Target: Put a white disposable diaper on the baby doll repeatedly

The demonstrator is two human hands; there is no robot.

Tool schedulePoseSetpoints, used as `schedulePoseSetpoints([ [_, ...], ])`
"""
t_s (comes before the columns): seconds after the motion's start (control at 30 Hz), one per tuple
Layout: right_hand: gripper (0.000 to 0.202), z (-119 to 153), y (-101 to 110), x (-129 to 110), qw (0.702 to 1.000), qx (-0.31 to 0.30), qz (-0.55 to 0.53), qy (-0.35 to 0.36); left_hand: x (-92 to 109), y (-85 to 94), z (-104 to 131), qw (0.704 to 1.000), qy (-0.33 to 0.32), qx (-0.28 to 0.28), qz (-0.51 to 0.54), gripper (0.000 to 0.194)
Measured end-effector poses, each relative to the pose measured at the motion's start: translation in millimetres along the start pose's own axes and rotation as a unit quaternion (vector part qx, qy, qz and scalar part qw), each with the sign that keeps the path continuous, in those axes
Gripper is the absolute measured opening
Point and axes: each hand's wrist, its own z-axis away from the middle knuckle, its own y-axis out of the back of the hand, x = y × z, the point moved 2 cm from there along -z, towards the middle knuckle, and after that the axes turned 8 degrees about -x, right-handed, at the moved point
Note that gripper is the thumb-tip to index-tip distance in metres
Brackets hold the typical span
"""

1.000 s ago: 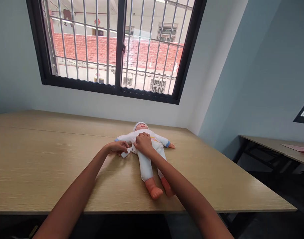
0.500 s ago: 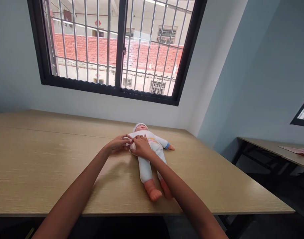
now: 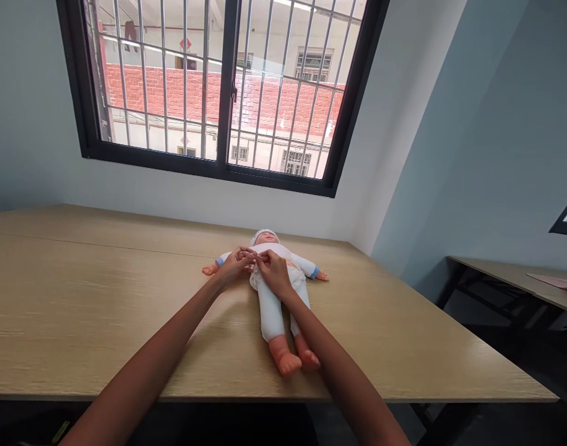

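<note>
A baby doll [image 3: 270, 310] in white clothes and a white cap lies on its back, head toward the wall and bare feet toward me. Around its hips is a white diaper [image 3: 296, 274] with a coloured band at the waist. At the waist, on the side to my left, my left hand [image 3: 237, 263] is closed in a pinch at the diaper's edge. Fingertips of my right hand [image 3: 273, 271] meet it there, also pinched on the diaper edge. The exact bit between the fingers is too small to make out, and my right hand hides part of the doll's belly.
The doll rests on a wide wooden table [image 3: 102, 316] against the wall. Above it is a barred window [image 3: 222, 167] with a dark frame. Another table [image 3: 488, 275] at the right holds a pink cloth [image 3: 555, 282].
Both hands have shifted slightly up and right along the doll's waist, fingertips now together. The doll's arm on the left, hidden before, now shows. The view has turned a little.
</note>
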Motion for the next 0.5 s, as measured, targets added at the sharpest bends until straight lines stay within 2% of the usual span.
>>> schedulePoseSetpoints([
  [0.13, 0.013, 1, 8, 6, 0.994, 0.062, -0.090, -0.031, -2, -8.3, 3, 0.995, 0.012, -0.055, -0.086, 0.050],
  [0.23, 0.017, 2, 11, 8, 0.988, 0.098, -0.107, -0.043, -3, -10.5, 4, 0.989, 0.011, -0.075, -0.124, 0.051],
  [0.37, 0.018, 4, 14, 9, 0.987, 0.134, -0.065, -0.063, -6, -9.6, 4, 0.988, 0.005, -0.067, -0.139, 0.057],
  [0.5, 0.020, 8, 21, 9, 0.989, 0.131, 0.033, -0.065, -6, -10.0, 4, 0.985, -0.007, -0.079, -0.153, 0.054],
])
